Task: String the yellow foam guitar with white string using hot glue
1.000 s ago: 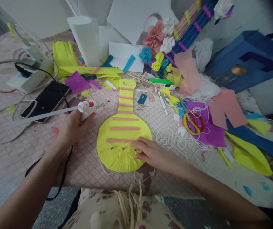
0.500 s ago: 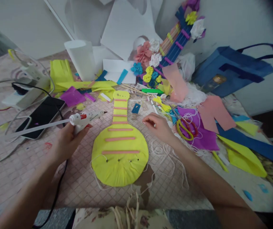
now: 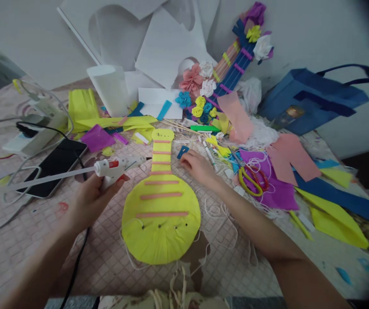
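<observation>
My left hand [image 3: 92, 197] is closed around a white hot glue gun [image 3: 111, 169], with a long glue stick out of its back. Its dark nozzle points right, close to the neck of a yellow paper-covered guitar shape [image 3: 161, 240]. Pink strips cross the guitar's neck and body, and a row of small holes runs across the lower body, with white string at the left one. To the right of the neck, my right hand [image 3: 199, 167] pinches a small blue piece with little holes [image 3: 182, 151] at its fingertips. The fingers partly cover that piece.
Scissors [image 3: 250, 180] and purple paper [image 3: 277, 189] lie right of my right forearm. Loose white string [image 3: 223, 210] trails beside the guitar. A phone [image 3: 52, 169], power strip [image 3: 32, 137] and cables are at left. A decorated blue guitar [image 3: 236, 73] leans at the back.
My right hand has moved left and its fingertips have closed on the small blue piece. The glue gun's nozzle has come nearer the guitar's neck. The whole view has shifted slightly.
</observation>
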Demonstrator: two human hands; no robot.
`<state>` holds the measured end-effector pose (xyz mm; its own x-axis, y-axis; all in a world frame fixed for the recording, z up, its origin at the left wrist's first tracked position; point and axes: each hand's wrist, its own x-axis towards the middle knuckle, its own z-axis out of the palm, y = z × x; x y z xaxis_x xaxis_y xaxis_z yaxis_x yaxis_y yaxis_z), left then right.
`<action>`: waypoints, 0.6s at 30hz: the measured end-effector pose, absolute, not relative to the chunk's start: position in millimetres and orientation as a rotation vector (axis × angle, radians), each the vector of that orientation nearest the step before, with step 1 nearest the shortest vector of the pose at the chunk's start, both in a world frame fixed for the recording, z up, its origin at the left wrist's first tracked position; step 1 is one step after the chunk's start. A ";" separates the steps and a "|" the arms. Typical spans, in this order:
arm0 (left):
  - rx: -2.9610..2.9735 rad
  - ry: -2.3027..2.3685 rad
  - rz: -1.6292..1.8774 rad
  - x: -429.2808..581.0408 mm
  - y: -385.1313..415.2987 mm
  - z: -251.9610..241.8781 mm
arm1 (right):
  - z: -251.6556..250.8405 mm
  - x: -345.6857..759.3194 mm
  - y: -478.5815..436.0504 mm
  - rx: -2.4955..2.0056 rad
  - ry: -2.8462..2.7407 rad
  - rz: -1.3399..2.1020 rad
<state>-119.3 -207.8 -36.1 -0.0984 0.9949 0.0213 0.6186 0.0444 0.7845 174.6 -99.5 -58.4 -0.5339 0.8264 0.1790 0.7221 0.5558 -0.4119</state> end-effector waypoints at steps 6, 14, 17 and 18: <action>1.635 1.733 0.902 -113.5 -208.3 -31.9 | -54.1 170.3 -98.9 -1.246 -2.465 0.456; 1.606 1.633 0.938 -103.8 -216.7 -15.5 | -37.7 167.5 -116.0 -0.972 -1.589 1.569; 1.615 1.539 0.977 -98.3 -219.9 -12.3 | -34.3 163.5 -128.2 -0.898 -1.424 1.684; 1.620 1.529 0.964 -97.1 -220.7 -12.3 | -33.9 162.2 -132.1 -0.889 -1.394 1.704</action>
<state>-97.1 -220.7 -12.3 0.0261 0.9983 0.0525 0.4778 -0.0586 0.8765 162.2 -132.1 -33.9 -0.4786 0.8763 -0.0549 -0.1197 -0.1270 -0.9847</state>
